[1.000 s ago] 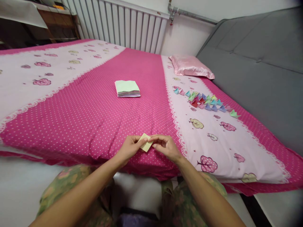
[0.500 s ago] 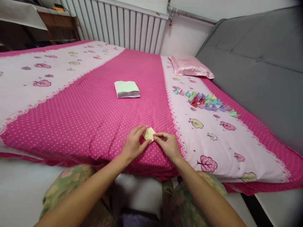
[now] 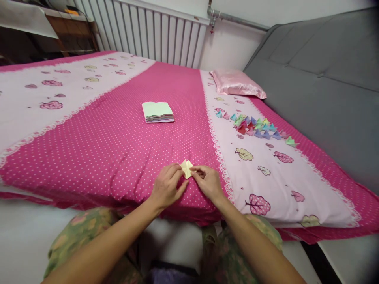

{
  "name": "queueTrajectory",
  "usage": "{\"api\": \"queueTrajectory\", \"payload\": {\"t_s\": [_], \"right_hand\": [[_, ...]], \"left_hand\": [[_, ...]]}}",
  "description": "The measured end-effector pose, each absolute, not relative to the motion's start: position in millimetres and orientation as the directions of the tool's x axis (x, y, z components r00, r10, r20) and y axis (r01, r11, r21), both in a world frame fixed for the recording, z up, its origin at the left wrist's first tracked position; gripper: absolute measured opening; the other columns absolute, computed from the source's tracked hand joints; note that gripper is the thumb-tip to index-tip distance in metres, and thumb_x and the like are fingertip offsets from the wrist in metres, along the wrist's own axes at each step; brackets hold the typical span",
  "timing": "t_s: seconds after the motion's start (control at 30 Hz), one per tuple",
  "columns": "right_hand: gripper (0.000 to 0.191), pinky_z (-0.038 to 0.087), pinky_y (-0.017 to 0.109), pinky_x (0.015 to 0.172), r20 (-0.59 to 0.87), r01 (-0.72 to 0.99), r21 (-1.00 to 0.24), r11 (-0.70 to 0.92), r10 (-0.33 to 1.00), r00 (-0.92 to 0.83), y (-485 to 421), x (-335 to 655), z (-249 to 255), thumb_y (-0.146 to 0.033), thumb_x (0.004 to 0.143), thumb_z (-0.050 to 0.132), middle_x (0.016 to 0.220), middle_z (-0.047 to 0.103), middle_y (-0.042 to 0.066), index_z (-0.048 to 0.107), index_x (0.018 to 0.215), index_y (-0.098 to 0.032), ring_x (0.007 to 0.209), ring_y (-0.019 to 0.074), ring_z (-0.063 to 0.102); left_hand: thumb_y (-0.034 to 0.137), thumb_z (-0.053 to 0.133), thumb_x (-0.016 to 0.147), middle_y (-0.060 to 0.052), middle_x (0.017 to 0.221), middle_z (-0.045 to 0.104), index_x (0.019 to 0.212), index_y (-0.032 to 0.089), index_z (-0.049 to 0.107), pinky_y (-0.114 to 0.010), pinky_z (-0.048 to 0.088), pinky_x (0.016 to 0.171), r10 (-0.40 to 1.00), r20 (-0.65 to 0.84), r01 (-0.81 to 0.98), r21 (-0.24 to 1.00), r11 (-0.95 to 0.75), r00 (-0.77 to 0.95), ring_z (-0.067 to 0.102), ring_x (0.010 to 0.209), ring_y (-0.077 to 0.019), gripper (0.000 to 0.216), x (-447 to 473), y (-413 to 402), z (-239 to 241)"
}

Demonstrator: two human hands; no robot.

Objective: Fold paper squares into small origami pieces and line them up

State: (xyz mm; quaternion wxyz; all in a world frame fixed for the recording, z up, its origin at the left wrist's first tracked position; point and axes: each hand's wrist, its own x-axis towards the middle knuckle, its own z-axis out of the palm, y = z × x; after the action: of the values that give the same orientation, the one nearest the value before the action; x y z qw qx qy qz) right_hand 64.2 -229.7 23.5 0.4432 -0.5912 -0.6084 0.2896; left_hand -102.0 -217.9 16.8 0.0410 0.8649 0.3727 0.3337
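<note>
A small piece of pale yellow folded paper (image 3: 186,169) lies near the front edge of the bed, with a crease down its middle and a point standing up at the top. The curled fingertips of my left hand (image 3: 169,184) are on its left corner, while the thumb sits lower, just under the paper. My right hand (image 3: 207,181) pinches its right corner between thumb and forefinger. Farther back on the pink cover is a stack of coloured paper sheets (image 3: 158,112), pale green on top. Many small folded paper shapes (image 3: 257,127) in several colours are grouped to the right.
The bed cover (image 3: 127,138) has a pink dotted band between white printed ones. A pink pillow (image 3: 237,83) rests by the grey padded headboard (image 3: 319,67). Behind the bed are a white radiator (image 3: 154,35) and a pipe (image 3: 241,21). My knees are below the bed's front edge.
The yellow paper has gone from a flatter shape to one with a raised point and a middle crease. My left thumb has moved off its lower edge. My right hand still pinches the right corner.
</note>
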Motion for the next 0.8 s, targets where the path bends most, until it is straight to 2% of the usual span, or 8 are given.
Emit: {"api": "queueTrajectory", "payload": {"t_s": [0.17, 0.37, 0.47, 0.57, 0.8], "right_hand": [[0.017, 0.051, 0.028, 0.061, 0.278, 0.559, -0.805, 0.2, 0.959, 0.058, -230.1, 63.9, 22.2, -0.021, 0.077, 0.054, 0.083, 0.065, 0.007, 0.068, 0.086, -0.017, 0.064, 0.0148, 0.06], [0.018, 0.051, 0.027, 0.06, 0.315, 0.609, -0.761, 0.223, 0.948, 0.046, -230.0, 64.2, 19.6, -0.021, 0.078, 0.053, 0.094, 0.06, 0.009, 0.067, 0.088, -0.015, 0.064, 0.0135, 0.057], [0.024, 0.05, 0.031, 0.074, 0.35, 0.683, -0.682, 0.261, 0.937, -0.008, -230.6, 63.6, 19.5, -0.02, 0.079, 0.051, 0.1, 0.061, 0.01, 0.065, 0.098, -0.017, 0.079, 0.0178, 0.059], [0.032, 0.041, 0.037, 0.091, 0.378, 0.756, -0.577, 0.31, 0.922, -0.09, -231.5, 62.4, 20.6, -0.019, 0.082, 0.046, 0.109, 0.062, 0.008, 0.06, 0.111, -0.02, 0.1, 0.0207, 0.053], [0.043, 0.04, 0.038, 0.093, 0.33, 0.83, -0.441, 0.341, 0.922, -0.203, -233.8, 60.3, 20.2, -0.015, 0.085, 0.038, 0.122, 0.057, 0.001, 0.048, 0.126, -0.024, 0.114, 0.0221, 0.043]], "left_hand": [[0.026, 0.043, 0.086, -0.014, 0.124, 0.053, 0.119, 0.011, 0.049, -0.04, 0.037, 0.1, 0.634, 0.47, 0.577, 0.28, -0.767, 0.614, 0.044, 0.119, -0.023, 0.037, -99.7, -214.8, 11.0], [0.029, 0.038, 0.089, -0.014, 0.128, 0.05, 0.122, 0.01, 0.049, -0.041, 0.032, 0.104, 0.632, 0.389, 0.59, 0.239, -0.772, 0.67, 0.04, 0.123, -0.0223, 0.04, -100.6, -212.6, 10.2], [0.03, 0.036, 0.09, -0.014, 0.131, 0.047, 0.124, 0.009, 0.047, -0.041, 0.028, 0.105, 0.617, 0.354, 0.59, 0.197, -0.783, 0.702, 0.035, 0.126, -0.0221, 0.041, -102.1, -212.2, 10.2], [0.03, 0.033, 0.09, -0.014, 0.133, 0.044, 0.126, 0.01, 0.045, -0.042, 0.026, 0.106, 0.613, 0.333, 0.594, 0.169, -0.786, 0.716, 0.033, 0.127, -0.022, 0.043, -102.8, -212.5, 10.2], [0.031, 0.033, 0.09, -0.015, 0.134, 0.041, 0.127, 0.008, 0.043, -0.041, 0.026, 0.106, 0.618, 0.321, 0.598, 0.171, -0.783, 0.718, 0.03, 0.129, -0.0219, 0.044, -102.5, -214.0, 11.4]]}}
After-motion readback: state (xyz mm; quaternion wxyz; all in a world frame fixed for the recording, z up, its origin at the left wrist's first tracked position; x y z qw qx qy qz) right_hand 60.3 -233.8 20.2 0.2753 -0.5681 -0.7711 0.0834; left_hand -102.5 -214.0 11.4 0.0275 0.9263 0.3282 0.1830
